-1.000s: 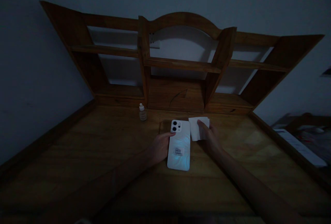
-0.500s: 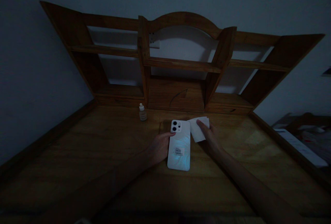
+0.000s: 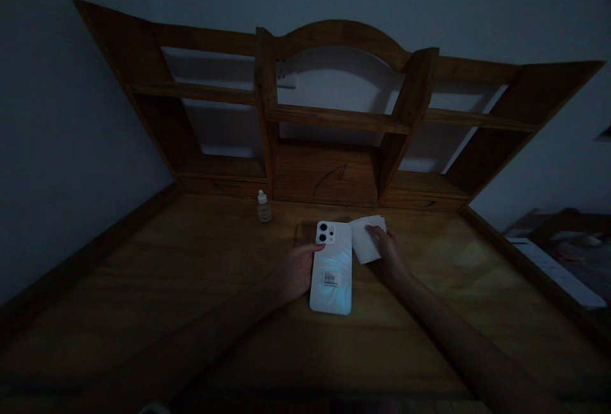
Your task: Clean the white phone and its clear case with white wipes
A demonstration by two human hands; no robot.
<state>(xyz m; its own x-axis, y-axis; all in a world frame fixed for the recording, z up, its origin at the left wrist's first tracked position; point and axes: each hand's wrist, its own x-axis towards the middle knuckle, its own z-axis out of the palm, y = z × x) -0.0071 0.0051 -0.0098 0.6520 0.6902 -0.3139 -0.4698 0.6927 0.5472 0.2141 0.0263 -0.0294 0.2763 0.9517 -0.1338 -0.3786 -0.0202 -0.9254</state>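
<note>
A white smartphone (image 3: 337, 255) shows its back, with the camera block at the upper left and a small printed label lower down. My left hand (image 3: 300, 271) grips its left edge, thumb on the back just below the cameras; the other fingers are hidden underneath. Close by the phone's upper right side, my right hand (image 3: 389, 251) pinches a folded white tissue (image 3: 366, 242), thumb on top and fingers mostly out of sight behind it. The tissue's left edge lies right beside the phone; I cannot tell whether they touch.
A small dropper bottle (image 3: 264, 207) with a white cap stands behind my left hand on the wooden desk (image 3: 214, 248). Along the back rises a wooden shelf unit (image 3: 334, 121), with a wall socket (image 3: 281, 73) behind it. White sheets (image 3: 554, 271) lie beyond the desk's right edge. The room is dim.
My right thumb has shifted slightly right and down on the tissue. The phone and my left hand have hardly moved.
</note>
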